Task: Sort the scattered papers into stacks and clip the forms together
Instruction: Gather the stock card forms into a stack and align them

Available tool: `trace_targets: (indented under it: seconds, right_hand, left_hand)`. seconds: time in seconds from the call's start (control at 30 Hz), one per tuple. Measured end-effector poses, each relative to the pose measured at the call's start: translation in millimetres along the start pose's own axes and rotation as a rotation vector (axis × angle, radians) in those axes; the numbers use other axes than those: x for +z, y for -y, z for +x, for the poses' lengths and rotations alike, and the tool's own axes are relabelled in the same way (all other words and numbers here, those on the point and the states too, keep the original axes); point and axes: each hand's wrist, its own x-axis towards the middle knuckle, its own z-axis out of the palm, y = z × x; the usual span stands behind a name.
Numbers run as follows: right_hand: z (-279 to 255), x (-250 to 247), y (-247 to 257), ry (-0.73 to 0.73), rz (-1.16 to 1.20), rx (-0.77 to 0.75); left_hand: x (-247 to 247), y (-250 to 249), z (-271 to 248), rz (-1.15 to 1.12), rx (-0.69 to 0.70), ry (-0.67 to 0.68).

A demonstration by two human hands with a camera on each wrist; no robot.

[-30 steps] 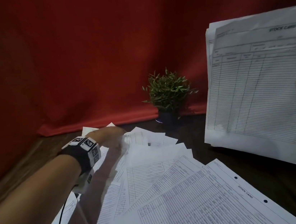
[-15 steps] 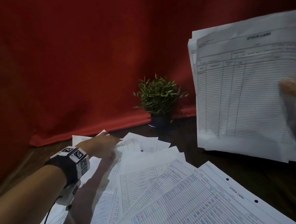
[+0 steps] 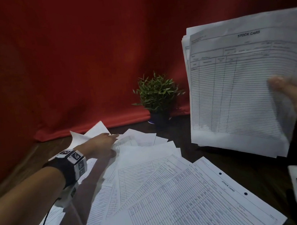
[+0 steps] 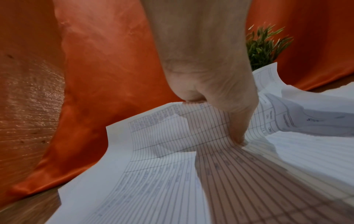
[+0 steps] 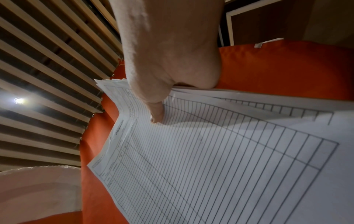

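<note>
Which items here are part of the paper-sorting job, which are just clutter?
In play:
- held stack of stock cards, gripped by right hand
- scattered papers on the table
- sheet pinched by left hand

Just there:
- potted plant
- red cloth backdrop

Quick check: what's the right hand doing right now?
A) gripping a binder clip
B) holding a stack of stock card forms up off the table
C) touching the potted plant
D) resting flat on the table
B: the right hand grips the raised stack of forms, thumb across the top sheet.
</note>
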Motion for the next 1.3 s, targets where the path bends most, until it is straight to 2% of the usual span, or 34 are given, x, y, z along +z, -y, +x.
trace_targets:
  seconds: [0.1, 0.3, 0.4, 0.5, 0.57, 0.67, 0.8, 0.87, 0.93, 1.07, 1.17, 1.23, 1.3]
  right_hand:
    - [10.8, -2.4, -20.0, -0.074, -0.002, 0.057]
    - [8.8, 2.7, -18.7, -0.105, 0.195, 0.027]
    - [7.5, -3.0, -19.8, -0.119, 0.19, -0.014]
    - [7.6, -6.8, -22.4, -0.139, 0.157, 0.013]
    - [8.3, -8.6, -24.0, -0.145, 0.153, 0.002]
    - [10.0, -10.1, -23.0, -0.157, 0.168, 0.026]
    - [14.8, -17.3, -30.8, -0.19, 0.172, 0.083]
    - [14.5, -17.2, -30.0, -0.201, 0.178, 0.072]
    - [13.8, -15.7, -28.8, -0.214, 0.181, 0.052]
    - [12.4, -14.7, -25.9, -0.188, 0.211, 0.079]
    - [12.1, -13.9, -26.4, -0.152, 0.195, 0.095]
    - [10.5, -10.5, -22.6, -0.144, 0.208, 0.098]
    - [9.3, -8.5, -17.3, -0.117, 0.23, 0.105]
  left_hand:
    - [-10.4, -6.6, -6.2, 0.092, 0.07, -0.029]
    - [-36.0, -6.1, -6.7, 0.196, 0.114, -0.087]
    - [-51.7, -1.9, -6.2, 0.265, 0.018, -0.035]
    - [-82.0, -4.2, -10.5, 0.143, -0.104, -0.071]
    - [-108.9, 1.1, -18.1, 0.007, -0.213, -0.183]
    - [-151.1, 13.0, -45.9, -0.181, -0.344, -0.441]
    - [-190.6, 20.2, -85.1, -0.549, -0.393, -0.739]
    - [-206.6, 10.3, -102.1, -0.75, -0.318, -0.808]
    - [-217.8, -9.9, -117.6, -0.914, -0.169, -0.814]
    - [-227.7, -61.7, -136.1, -1.093, 0.115, -0.742]
    - [-227.7, -93.9, -135.2, -1.209, 0.379, -0.685]
    - [-224.6, -110.7, -127.2, -1.377, 0.562, -0.62]
    - [-220.4, -128.6, -114.4, -1.533, 0.642, -0.532]
